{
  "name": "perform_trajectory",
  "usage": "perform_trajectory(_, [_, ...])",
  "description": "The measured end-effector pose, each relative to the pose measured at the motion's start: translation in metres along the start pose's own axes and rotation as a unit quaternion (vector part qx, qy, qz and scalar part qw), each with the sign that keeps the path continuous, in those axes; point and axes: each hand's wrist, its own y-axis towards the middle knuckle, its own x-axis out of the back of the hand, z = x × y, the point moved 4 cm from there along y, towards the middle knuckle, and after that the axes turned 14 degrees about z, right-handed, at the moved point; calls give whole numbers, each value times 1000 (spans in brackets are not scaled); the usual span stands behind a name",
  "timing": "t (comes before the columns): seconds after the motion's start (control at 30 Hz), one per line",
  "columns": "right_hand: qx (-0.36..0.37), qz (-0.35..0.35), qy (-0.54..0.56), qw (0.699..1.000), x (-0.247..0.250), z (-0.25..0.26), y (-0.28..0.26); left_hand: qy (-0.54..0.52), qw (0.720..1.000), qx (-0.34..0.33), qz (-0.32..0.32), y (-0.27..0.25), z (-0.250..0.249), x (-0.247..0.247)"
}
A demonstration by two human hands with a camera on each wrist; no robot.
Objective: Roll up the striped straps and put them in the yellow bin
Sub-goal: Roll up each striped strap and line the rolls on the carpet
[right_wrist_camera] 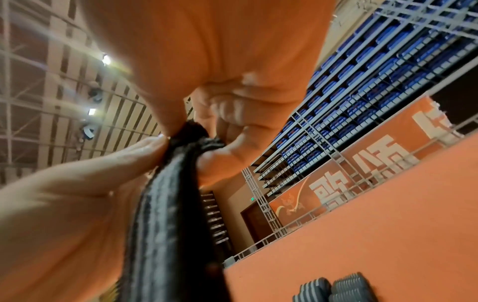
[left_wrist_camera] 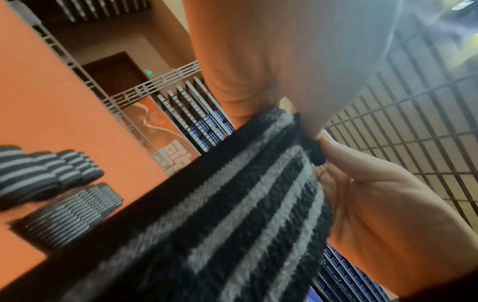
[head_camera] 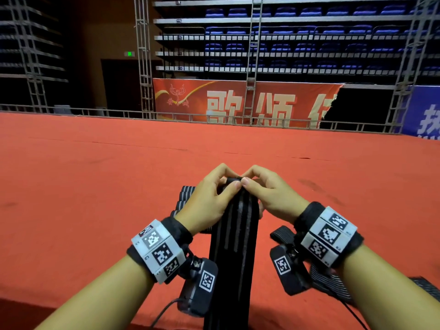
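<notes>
- The rolled straps lie on the red worktop, just left of the left hand. A bump from that wrist could knock them loose.
- The left hand's grip is pinched tight on the top end of the striped strap, beside the right hand.
- The right hand's grip is pinched on that same end too. If one thumb slips, I think the first small fold could pop open.
- The long strap hangs off the worktop edge toward the person, so its weight could pull the roll crooked.
- More loose straps lie at the right.
- I can't see the yellow bin.
</notes>
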Motion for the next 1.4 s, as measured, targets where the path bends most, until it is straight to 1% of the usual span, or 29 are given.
perform_trajectory(0.07, [27,-19,-14,999,1,1,0,-42,999,12,-17,0,1,-2])
perform_trajectory(0.13, [56,-47,-57,996,1,3,-2,-77,996,47,-29,2,6,-2])
perform_trajectory(0.2, [72,-61,-104,990,1,4,-4,-87,994,69,-18,4,8,-1])
perform_trajectory(0.3, [88,-78,-168,979,0,5,-8,-100,994,49,-5,8,5,0])
perform_trajectory(0.33, [92,-85,-173,977,1,5,-8,-99,994,40,-4,9,4,1])
perform_trajectory(0.37, [89,-84,-156,980,1,5,-7,-93,995,30,-3,10,2,3])
perform_trajectory(0.43, [51,-64,-60,995,2,2,-4,-59,998,15,-4,10,-2,6])
perform_trajectory(0.5, [16,-35,22,999,4,-4,-1,-28,1000,13,5,10,-3,6])
perform_trajectory(0.53, [17,-30,36,999,6,-6,0,-27,999,15,8,9,-3,6])
perform_trajectory(0.6, [46,-35,30,998,8,-6,0,-54,998,24,9,8,-1,4])
perform_trajectory(0.67, [74,-48,-13,996,8,-4,-1,-75,996,46,11,8,1,4])
perform_trajectory(0.73, [86,-57,-59,993,5,-7,-1,-66,996,61,12,9,5,6])
perform_trajectory(0.8, [82,-63,-73,992,2,-12,-1,-23,999,48,5,10,5,10])
perform_trajectory(0.87, [67,-51,-64,994,0,-15,-1,34,999,21,-3,9,3,12])
perform_trajectory(0.9, [63,-40,-66,995,0,-15,-1,49,999,12,-7,9,3,11])
perform_trajectory(0.97, [69,-32,-105,992,2,-12,-1,38,999,13,-17,6,5,10])
perform_trajectory(1.07, [101,-61,-218,969,3,-4,-3,-23,998,51,-11,5,11,6])
perform_trajectory(1.13, [127,-78,-273,950,1,-2,-2,-13,998,58,-6,6,11,7])
perform_trajectory(1.2, [145,-79,-297,941,-1,-2,-2,-16,998,56,-1,8,10,8])
perform_trajectory(1.27, [149,-73,-307,937,-2,-4,-1,-37,998,50,9,9,9,10])
perform_trajectory(1.33, [131,-67,-279,949,-1,-8,-1,-32,999,42,9,9,12,12])
perform_trajectory(1.4, [88,-56,-192,976,0,-10,-1,-9,999,36,1,6,14,12])
